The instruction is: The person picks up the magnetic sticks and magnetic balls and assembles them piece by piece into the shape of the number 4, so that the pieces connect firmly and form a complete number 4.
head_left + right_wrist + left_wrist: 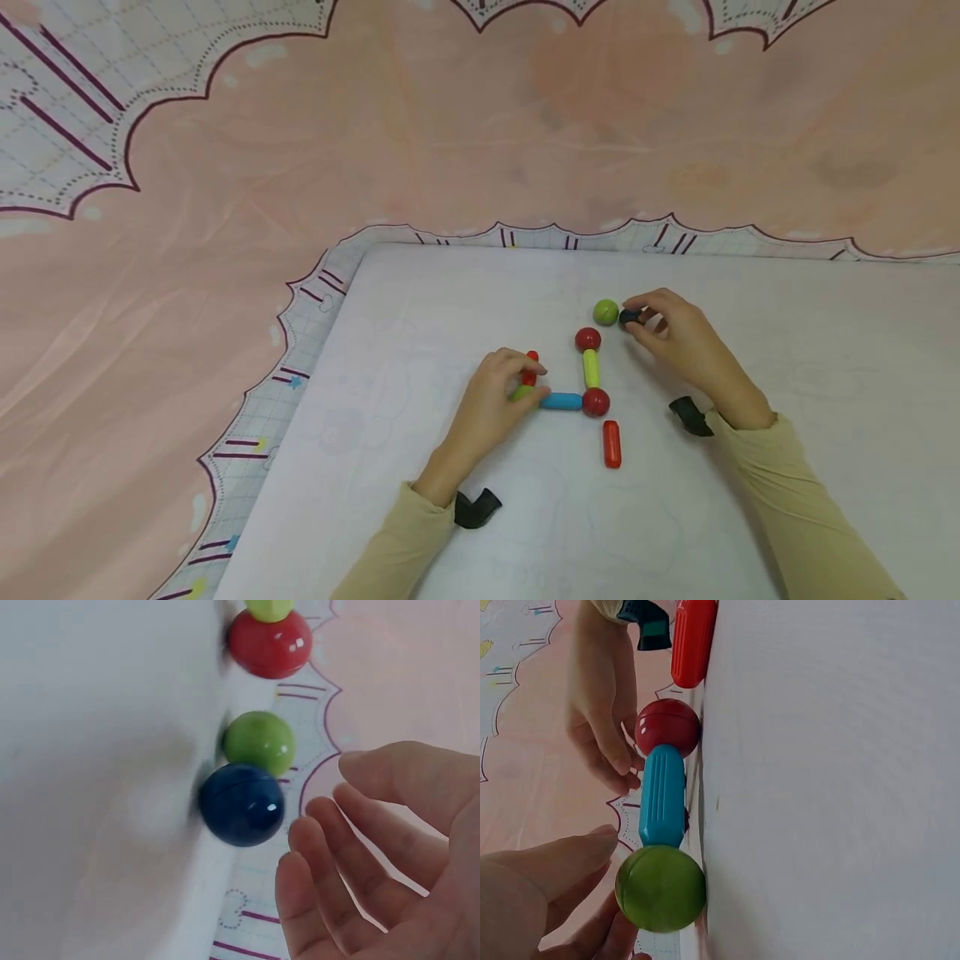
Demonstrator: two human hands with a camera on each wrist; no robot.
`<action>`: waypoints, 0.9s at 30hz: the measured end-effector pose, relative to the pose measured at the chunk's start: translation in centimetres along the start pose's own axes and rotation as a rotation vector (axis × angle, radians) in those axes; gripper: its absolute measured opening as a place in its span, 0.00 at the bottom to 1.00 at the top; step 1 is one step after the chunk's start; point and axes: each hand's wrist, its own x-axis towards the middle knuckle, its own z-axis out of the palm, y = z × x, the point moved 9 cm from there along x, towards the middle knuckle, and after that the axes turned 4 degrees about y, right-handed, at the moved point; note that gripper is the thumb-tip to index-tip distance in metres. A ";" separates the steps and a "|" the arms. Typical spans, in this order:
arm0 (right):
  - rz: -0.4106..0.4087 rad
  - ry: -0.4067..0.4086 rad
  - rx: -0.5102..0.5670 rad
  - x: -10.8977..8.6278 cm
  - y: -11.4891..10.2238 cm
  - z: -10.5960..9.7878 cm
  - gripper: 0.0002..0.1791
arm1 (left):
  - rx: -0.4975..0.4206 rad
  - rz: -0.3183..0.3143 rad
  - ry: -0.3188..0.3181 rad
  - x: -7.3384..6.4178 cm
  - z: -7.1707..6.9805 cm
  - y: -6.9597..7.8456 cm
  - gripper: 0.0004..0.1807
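My left hand (491, 404) is over the left end of a joined chain of toy pieces, beside a green ball (661, 889). Its thumb stands apart from that ball in the left wrist view; whether the fingers touch it, I cannot tell. A blue rod (562, 402) links the green ball to a red ball (596, 402). From there a yellow-green rod (592, 368) leads up to another red ball (588, 339). My right hand (678, 337) is beside a dark blue ball (242, 805), its fingers loosely bent and apart from it. Another green ball (606, 312) sits beside the blue one.
A loose red rod (612, 444) lies below the chain. Partly behind my left hand is another red rod (532, 367). The pieces lie on a white board (420, 308), over a peach cloth (465, 142) with a scalloped pattern. Each wrist carries a black strap piece (477, 508).
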 end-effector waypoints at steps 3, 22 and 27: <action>0.036 0.006 -0.007 -0.1 0.6 -0.1 0.17 | -0.062 -0.019 0.021 0.0 -0.4 -0.5 0.11; 0.056 -0.035 -0.067 0.3 1.9 0.9 0.18 | 0.074 -0.306 0.021 -0.5 -0.2 -2.9 0.19; 0.059 -0.041 -0.042 0.3 2.0 1.3 0.18 | 0.071 -0.313 0.010 -0.5 -0.1 -3.0 0.20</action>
